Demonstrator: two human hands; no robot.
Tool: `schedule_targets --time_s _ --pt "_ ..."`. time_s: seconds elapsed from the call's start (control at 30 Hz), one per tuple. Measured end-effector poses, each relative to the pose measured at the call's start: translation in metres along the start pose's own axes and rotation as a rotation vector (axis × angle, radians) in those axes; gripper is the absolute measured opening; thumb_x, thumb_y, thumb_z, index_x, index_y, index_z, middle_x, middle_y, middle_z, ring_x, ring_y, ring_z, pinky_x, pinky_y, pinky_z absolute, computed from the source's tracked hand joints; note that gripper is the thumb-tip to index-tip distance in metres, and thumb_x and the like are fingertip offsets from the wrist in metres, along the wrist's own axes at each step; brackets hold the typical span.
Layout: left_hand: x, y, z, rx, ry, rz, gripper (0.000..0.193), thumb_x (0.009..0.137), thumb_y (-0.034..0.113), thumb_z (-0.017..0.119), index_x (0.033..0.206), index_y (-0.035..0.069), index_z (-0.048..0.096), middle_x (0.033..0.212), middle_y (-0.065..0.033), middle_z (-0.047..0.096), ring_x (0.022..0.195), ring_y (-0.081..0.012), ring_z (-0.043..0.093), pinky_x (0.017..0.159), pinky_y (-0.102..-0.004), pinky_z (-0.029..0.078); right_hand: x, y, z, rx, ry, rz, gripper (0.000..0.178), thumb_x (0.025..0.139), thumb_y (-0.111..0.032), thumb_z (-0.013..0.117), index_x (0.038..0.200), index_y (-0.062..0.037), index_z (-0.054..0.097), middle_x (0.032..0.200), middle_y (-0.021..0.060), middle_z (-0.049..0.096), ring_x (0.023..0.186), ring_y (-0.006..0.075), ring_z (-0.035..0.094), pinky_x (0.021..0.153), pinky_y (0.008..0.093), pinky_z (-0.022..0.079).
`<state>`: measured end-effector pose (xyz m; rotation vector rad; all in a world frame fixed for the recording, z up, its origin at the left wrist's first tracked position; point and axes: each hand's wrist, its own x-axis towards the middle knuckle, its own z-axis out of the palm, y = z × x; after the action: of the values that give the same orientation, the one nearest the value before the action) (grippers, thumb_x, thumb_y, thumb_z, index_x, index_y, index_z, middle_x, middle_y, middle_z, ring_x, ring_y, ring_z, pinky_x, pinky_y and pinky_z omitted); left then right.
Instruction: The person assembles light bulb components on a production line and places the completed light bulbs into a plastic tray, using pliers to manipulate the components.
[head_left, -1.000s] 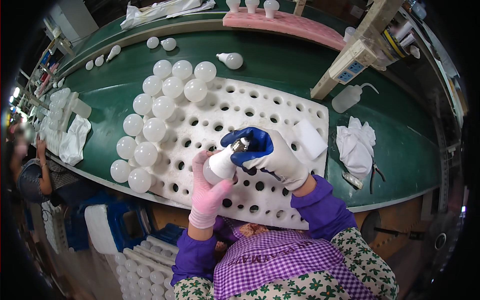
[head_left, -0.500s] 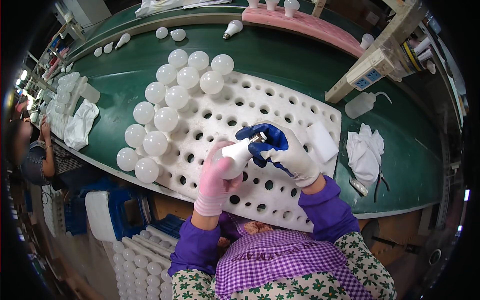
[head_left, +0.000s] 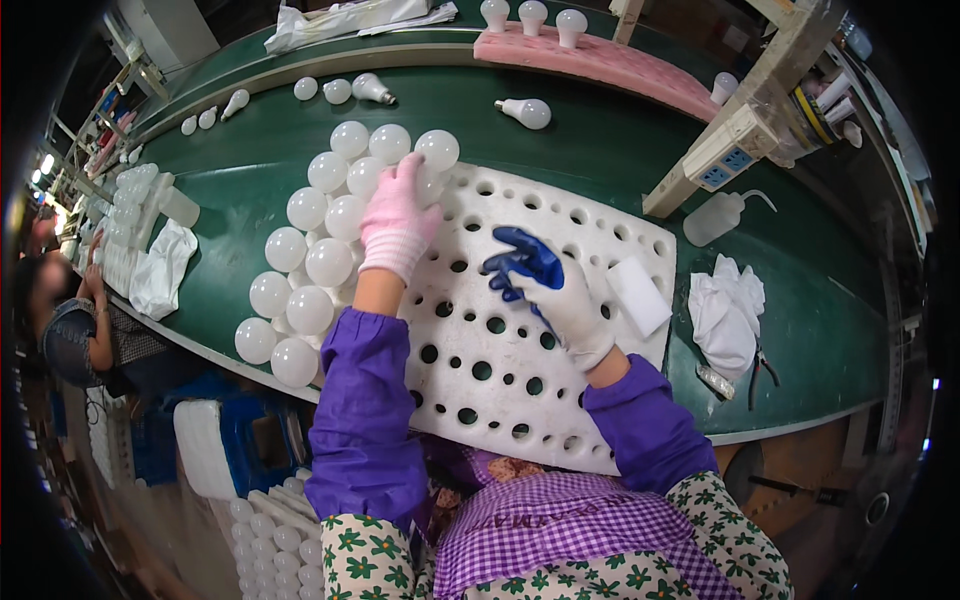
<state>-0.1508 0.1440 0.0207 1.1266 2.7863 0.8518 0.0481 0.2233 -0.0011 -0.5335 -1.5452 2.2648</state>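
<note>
My left hand (head_left: 396, 222), in a pink knit glove, reaches over the far right part of a cluster of white light bulbs. Its thumb and fingers lie around one light bulb (head_left: 430, 187), partly hidden by the glove. The bulbs stand globe up in a white foam tray (head_left: 500, 345) with rows of round holes. Above the tray's middle is my right hand (head_left: 555, 295), in a white glove with blue-coated fingers. Those fingers are loosely bent and apart, with nothing between them.
On the green bench's far strip lie a loose bulb (head_left: 525, 112) and several others. A pink foam strip (head_left: 600, 65) carries upright bulbs. Right are a white foam block (head_left: 640, 296), squeeze bottle (head_left: 715, 218), cloth (head_left: 725, 315) and pliers (head_left: 762, 375). Another person (head_left: 75, 325) works far left.
The bulb held between both hands has left them. My left hand has moved up and left to the bulb cluster; my right hand has opened. Loose bulbs on the far strip lie differently.
</note>
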Motion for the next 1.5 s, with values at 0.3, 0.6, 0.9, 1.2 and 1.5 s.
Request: schedule_targets --time_s 0.3,0.6,0.9,1.2,1.5 --pt "-0.119 0.021 -0.011 -1.152 0.087 -0.064 0.07 0.068 0.004 0.078 0.125 0.004 0.038 0.118 -0.0115 0.049 0.111 -0.0225 0.053 0.094 -0.0345 0.048 -0.006 -0.012 0.005 0.295 -0.118 0.098 0.035 0.094 -0.01 0.058 0.127 0.0 0.056 0.086 0.0051 0.064 0.062 0.0084 0.057 0.053 0.0203 0.045" --pt "-0.151 0.009 -0.013 -1.262 -0.112 -0.168 0.069 0.068 0.005 0.081 0.126 0.005 0.043 0.117 -0.0095 0.052 0.099 -0.019 0.06 0.081 -0.03 0.054 -0.027 -0.037 0.027 0.037 -0.131 0.064 0.028 0.088 -0.012 0.068 0.114 -0.0018 0.062 0.087 0.0012 0.064 0.061 0.002 0.053 0.049 0.0169 0.04" --pt "-0.156 0.002 -0.009 -1.954 -0.539 -0.496 0.057 0.077 0.028 0.072 0.121 0.0 0.048 0.09 -0.0205 0.059 0.053 -0.017 0.056 0.04 -0.0226 0.043 -0.032 -0.047 0.028 -0.131 -0.207 0.099 0.027 0.089 -0.014 0.067 0.112 -0.0019 0.062 0.084 -0.0007 0.062 0.065 0.002 0.053 0.054 0.0178 0.043" --pt "-0.164 0.011 -0.004 -2.385 -0.812 -0.821 0.059 0.089 0.05 0.055 0.124 0.002 0.05 0.086 -0.0239 0.056 0.044 -0.0129 0.038 0.034 -0.0199 0.034 -0.024 -0.029 0.017 -0.032 -0.204 0.085 0.031 0.096 -0.027 0.06 0.11 -0.0005 0.064 0.073 -0.0008 0.059 0.056 0.0037 0.053 0.048 0.0183 0.041" --pt "-0.168 0.014 -0.002 -2.484 -0.854 -0.813 0.062 0.09 0.055 0.053 0.125 0.004 0.049 0.088 -0.023 0.055 0.048 -0.0128 0.041 0.034 -0.0199 0.034 -0.027 -0.03 0.016 -0.022 -0.224 0.063 0.028 0.095 -0.023 0.061 0.112 -0.0004 0.064 0.078 0.0003 0.061 0.057 0.0034 0.053 0.048 0.0183 0.042"
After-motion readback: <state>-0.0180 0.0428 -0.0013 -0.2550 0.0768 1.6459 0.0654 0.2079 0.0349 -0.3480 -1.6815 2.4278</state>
